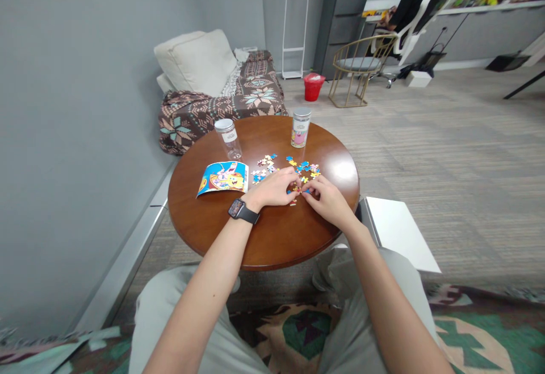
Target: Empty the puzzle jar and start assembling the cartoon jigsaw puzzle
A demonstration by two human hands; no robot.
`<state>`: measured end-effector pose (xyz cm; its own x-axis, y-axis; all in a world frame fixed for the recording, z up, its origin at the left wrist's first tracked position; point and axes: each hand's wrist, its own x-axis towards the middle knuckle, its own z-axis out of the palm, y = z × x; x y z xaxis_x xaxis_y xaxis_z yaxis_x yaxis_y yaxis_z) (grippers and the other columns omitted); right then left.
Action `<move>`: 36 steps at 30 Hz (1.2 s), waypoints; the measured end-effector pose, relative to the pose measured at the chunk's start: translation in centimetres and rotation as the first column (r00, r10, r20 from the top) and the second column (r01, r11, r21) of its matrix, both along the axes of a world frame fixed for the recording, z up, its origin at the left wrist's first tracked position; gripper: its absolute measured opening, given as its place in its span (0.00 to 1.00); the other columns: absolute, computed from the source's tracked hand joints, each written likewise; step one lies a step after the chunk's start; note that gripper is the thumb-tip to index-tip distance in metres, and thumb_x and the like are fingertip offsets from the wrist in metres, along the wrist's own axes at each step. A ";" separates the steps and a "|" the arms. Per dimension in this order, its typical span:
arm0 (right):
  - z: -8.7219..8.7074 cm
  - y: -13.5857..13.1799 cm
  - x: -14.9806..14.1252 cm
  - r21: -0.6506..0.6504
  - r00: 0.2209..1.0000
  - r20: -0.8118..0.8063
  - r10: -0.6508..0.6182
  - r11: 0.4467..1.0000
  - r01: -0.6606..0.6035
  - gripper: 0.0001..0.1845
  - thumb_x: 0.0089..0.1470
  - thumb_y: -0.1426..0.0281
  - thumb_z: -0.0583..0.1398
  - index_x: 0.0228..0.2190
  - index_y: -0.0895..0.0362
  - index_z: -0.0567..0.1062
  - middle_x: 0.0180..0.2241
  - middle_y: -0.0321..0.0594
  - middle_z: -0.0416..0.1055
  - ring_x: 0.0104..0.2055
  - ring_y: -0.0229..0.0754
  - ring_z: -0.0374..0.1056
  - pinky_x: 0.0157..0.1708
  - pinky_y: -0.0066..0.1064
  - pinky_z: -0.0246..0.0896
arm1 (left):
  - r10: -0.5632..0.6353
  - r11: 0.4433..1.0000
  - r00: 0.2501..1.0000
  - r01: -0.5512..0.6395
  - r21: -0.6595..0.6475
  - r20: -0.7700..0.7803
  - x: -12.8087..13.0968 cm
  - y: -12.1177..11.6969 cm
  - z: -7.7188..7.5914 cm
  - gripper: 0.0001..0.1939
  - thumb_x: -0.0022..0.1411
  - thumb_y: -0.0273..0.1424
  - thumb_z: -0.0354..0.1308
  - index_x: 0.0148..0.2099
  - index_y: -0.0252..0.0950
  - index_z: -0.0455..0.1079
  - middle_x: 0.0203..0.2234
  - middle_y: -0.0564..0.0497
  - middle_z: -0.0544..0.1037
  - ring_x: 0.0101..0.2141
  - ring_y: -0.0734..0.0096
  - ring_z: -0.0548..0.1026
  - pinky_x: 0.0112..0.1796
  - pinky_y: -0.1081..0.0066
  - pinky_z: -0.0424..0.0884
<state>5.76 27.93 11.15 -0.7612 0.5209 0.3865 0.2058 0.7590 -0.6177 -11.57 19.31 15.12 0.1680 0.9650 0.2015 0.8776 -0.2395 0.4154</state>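
Over the near middle of the round table my left hand (279, 187) is closed, its fingertips pinching at small jigsaw puzzle pieces (298, 189). Facing it from the right, my right hand (328, 201) pinches at the same little group with thumb and forefinger. The exact pieces are partly hidden by my fingers. Loose blue, yellow and pink jigsaw pieces (305, 166) lie just beyond my hands, and more pale and blue pieces (259, 176) are spread behind my left hand. A curled picture sheet (224, 177) with a yellow cartoon figure rests to the left.
A clear jar (230, 139) with a silver lid and a labelled tin-lidded jar (300, 129) stand towards the back of the brown table (272, 243). A white box (398, 229) is on the floor at right. Farther off, a person (413, 2) sits by a counter.
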 end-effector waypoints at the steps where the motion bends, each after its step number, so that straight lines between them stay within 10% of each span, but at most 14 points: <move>1: 0.0 0.0 0.0 0.003 1.000 0.007 0.003 1.000 -0.003 0.04 0.54 0.73 0.57 0.32 0.55 0.73 0.31 0.38 0.63 0.31 0.40 0.63 0.37 0.34 0.62 | 0.000 1.000 1.000 0.000 -0.002 -0.004 0.0 0.0 0.0 0.04 0.59 0.26 0.54 0.37 0.35 0.69 0.34 0.49 0.69 0.36 0.67 0.70 0.39 0.68 0.65; 36: 0.1 0.1 0.0 -0.072 0.999 -0.049 0.019 0.997 -0.022 0.08 0.52 0.75 0.55 0.34 0.55 0.72 0.32 0.38 0.69 0.28 0.38 0.62 0.33 0.32 0.61 | 0.024 0.999 0.998 -0.022 -0.024 0.064 -0.3 -0.1 0.0 0.17 0.54 0.17 0.46 0.44 0.36 0.67 0.32 0.51 0.76 0.34 0.70 0.74 0.38 0.71 0.67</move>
<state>5.71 28.04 11.24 -0.7532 0.5331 0.3854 0.1589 0.7160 -0.6798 -11.84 19.20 15.10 0.1332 0.9729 0.1888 0.8542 -0.2093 0.4760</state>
